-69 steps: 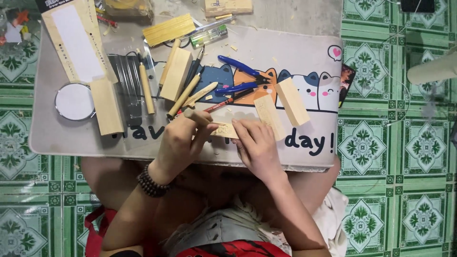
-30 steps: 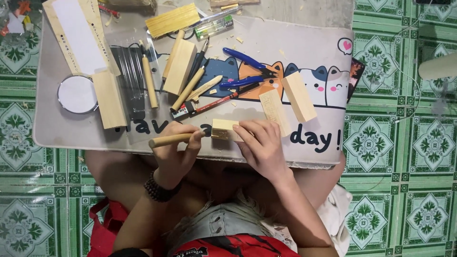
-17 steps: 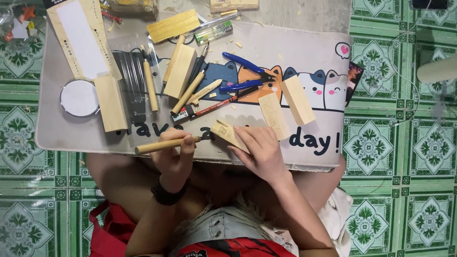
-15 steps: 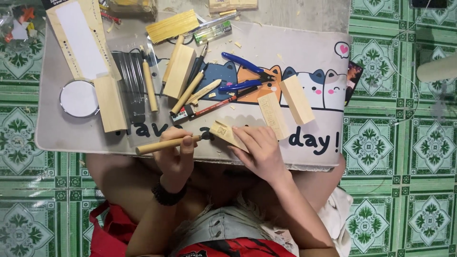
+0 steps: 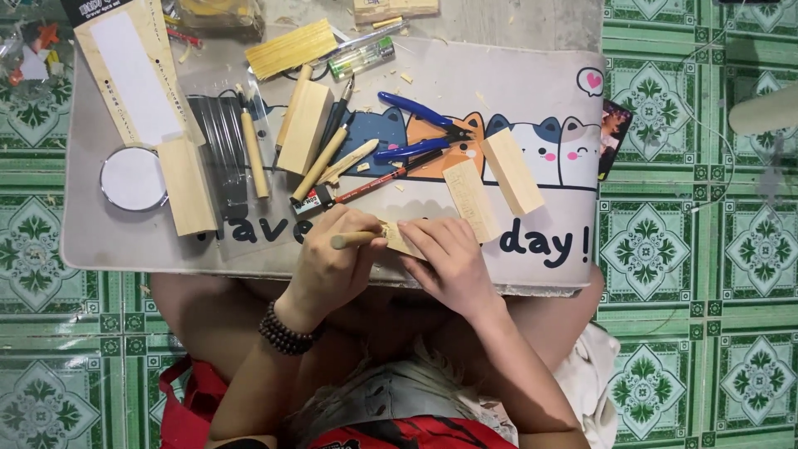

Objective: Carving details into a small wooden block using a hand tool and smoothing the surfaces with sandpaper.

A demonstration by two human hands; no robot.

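My left hand [image 5: 337, 258] grips a carving tool with a wooden handle [image 5: 353, 239], its tip against a small pale wood piece [image 5: 399, 239]. My right hand [image 5: 445, 258] presses that piece down at the near edge of the low table [image 5: 116, 241]. Both hands touch over the piece. A dark bead bracelet [image 5: 283, 329] circles my left wrist.
On the cat-print mat [image 5: 532, 100] lie two wood blocks [image 5: 490, 179], blue pliers [image 5: 416, 125], more carving tools [image 5: 320, 162], a wood block [image 5: 303, 125], a long block [image 5: 187, 187] and a round white lid [image 5: 133, 179]. Green patterned floor tiles [image 5: 698, 249] surround the table.
My left hand swung the wooden-handled tool out to the left, then drew it back in toward the small wood piece. My right hand stayed on the piece.
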